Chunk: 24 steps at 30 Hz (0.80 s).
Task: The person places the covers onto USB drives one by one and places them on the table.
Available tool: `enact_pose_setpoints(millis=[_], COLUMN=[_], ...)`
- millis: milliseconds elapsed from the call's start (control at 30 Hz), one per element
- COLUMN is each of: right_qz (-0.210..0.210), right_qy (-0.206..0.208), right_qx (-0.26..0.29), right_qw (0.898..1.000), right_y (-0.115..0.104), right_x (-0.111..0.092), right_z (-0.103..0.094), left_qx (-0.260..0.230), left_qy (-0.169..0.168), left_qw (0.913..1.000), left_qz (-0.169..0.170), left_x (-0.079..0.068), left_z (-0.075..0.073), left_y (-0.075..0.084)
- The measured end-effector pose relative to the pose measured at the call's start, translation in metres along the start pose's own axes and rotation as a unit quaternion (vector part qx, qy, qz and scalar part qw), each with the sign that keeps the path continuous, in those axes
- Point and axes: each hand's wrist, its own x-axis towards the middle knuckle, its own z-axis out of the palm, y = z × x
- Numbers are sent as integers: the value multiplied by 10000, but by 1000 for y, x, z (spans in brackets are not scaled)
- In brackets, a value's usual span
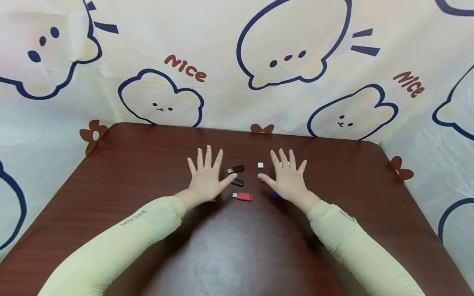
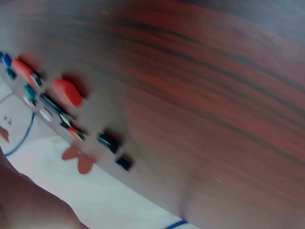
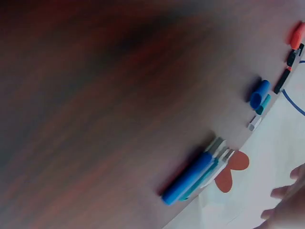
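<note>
Bear-printed white cloth [image 1: 226,102] backs a dark brown wooden table [image 1: 237,255]. Over it reach two bare hands, backs up — the left hand [image 1: 207,181] and the right hand [image 1: 289,181], each with all fingers spread apart. Between them, nearer the left, lies a red USB flash drive [image 1: 244,197]; beyond it is a black-and-red USB flash drive [image 1: 237,169]. Near the right thumb sits a white cap [image 1: 260,165]. Outside the right hand — per its wrist view — a blue flash drive [image 3: 188,177], a teal one and a white one lie side by side, metal plugs bare.
</note>
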Motion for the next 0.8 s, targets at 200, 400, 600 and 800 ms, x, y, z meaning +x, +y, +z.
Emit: enact_pose_setpoints(millis=[200, 400, 600, 800], right_qz=[-223, -767, -947, -1081], right_qy=[387, 820, 655, -68], right_qx=[-129, -323, -371, -504], right_qw=[9989, 9932, 9927, 9928], right_y=[-13, -30, -46, -61], right_x=[14, 27, 41, 53], right_z=[1, 1, 5, 12], left_qx=[28, 47, 229, 720], left_qy=[157, 192, -12, -78], left_qw=[9998, 9998, 9997, 9972], left_qz=[-151, -69, 23, -197], left_x=[3, 11, 21, 28], left_z=[-9, -14, -11, -7], left_y=[-26, -49, -57, -52])
